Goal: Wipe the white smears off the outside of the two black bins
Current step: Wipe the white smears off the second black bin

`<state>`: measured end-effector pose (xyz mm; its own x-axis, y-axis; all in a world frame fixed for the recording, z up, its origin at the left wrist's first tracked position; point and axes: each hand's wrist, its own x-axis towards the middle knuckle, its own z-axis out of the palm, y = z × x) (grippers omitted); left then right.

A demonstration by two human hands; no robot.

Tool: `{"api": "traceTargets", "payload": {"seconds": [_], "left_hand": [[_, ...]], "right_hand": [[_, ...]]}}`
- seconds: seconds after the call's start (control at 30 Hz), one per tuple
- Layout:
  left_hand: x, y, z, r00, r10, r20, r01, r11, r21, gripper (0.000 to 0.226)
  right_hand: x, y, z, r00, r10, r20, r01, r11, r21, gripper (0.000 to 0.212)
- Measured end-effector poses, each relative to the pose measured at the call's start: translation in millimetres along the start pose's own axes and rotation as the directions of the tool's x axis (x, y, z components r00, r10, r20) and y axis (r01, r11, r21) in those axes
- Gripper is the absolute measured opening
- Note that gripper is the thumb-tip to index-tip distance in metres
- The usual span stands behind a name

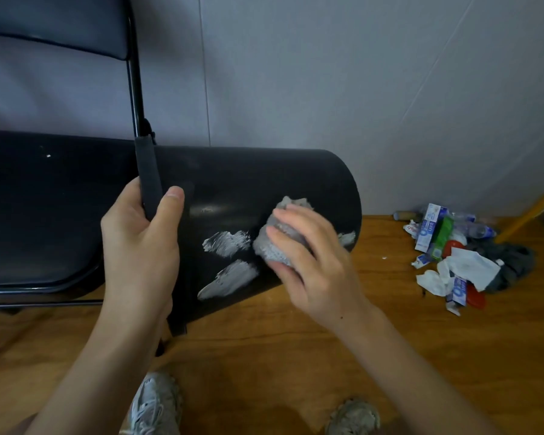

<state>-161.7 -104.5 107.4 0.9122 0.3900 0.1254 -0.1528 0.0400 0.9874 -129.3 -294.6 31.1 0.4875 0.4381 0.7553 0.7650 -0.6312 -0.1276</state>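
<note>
From my remote seat: open wooden floor (264, 356) lies at 6 o'clock of the tilted black bin (248, 183). At its 9 o'clock the folding chair (44, 208) blocks passage, the chair's upright post (137, 98) touching the bin rim. At 3 o'clock, well apart, a litter heap (459, 259) occupies the floor. The wall (327, 73) closes 12 o'clock.

- Dim, flat indoor light, cool grey on the plain panelled wall (327, 73).
- Small soft glare on the curved black plastic bin (233, 183), near centre.
- Faint shadows on the brown wooden floor (280, 356) towards 6 o'clock.
- Slight motion blur on the right hand (311, 262).
- Wide-angle bending of wall seams towards 2 o'clock.
</note>
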Motion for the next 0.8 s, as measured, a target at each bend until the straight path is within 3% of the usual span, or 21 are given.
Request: {"api": "traceTargets", "payload": {"seconds": [0.17,0.37,0.53,0.67,0.8], "left_hand": [[-0.1,-0.6,1.1,1.000,0.019,-0.007,-0.019,1.000,0.021,0.017],[1.3,-0.7,-3.9,0.999,0.036,-0.018,-0.035,0.998,0.044,0.019],[3.0,-0.7,-5.4,0.998,0.064,-0.015,-0.063,0.996,0.062,0.016],[0.2,-1.3,-0.8,0.997,0.076,0.027,-0.078,0.994,0.079,0.019],[2.2,0.4,0.2,0.997,0.080,0.023,-0.082,0.994,0.073,0.019]], "right_hand": [[3.9,0.5,-0.3,0.991,0.107,-0.079,-0.112,0.992,-0.052,0.027],[-2.6,-3.5,-2.2,0.993,-0.106,0.050,0.112,0.986,-0.125,0.018],[0.5,2.7,-3.3,1.000,0.003,-0.013,-0.005,0.985,-0.170,0.016],[6.5,-14.8,5.8,0.995,-0.099,0.003,0.098,0.983,-0.157,0.017],[15.0,-11.4,3.9,0.992,0.065,-0.108,-0.078,0.990,-0.118,0.020]]}}
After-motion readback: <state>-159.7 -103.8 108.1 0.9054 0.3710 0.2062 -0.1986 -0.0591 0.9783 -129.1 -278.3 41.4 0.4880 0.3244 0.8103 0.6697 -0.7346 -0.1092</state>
